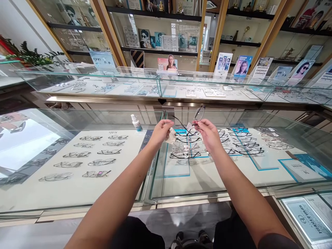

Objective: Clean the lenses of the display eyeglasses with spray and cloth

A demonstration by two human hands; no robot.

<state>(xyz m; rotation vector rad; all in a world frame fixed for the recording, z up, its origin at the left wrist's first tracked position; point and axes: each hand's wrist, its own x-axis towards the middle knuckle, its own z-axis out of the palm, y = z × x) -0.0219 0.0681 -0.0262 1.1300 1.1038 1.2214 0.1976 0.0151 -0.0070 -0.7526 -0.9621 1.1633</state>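
Note:
My right hand (208,133) is closed on a pair of eyeglasses (199,113) above the right glass case. One lens points up, and a dark temple arm reaches left toward my other hand. A small white tag (189,126) hangs from the glasses. My left hand (162,132) is pinched, with a crumpled beige cloth (171,137) showing under its fingers. Beneath both hands, inside the case, lie rows of eyeglass frames (185,155) on a clear and blue-edged display sheet.
A white spray bottle (136,123) stands left of my hands. More glasses (101,162) lie in the left glass case (85,193). Behind runs a second glass counter (129,72) with advertising cards (223,64) on top. Shelves line the wall.

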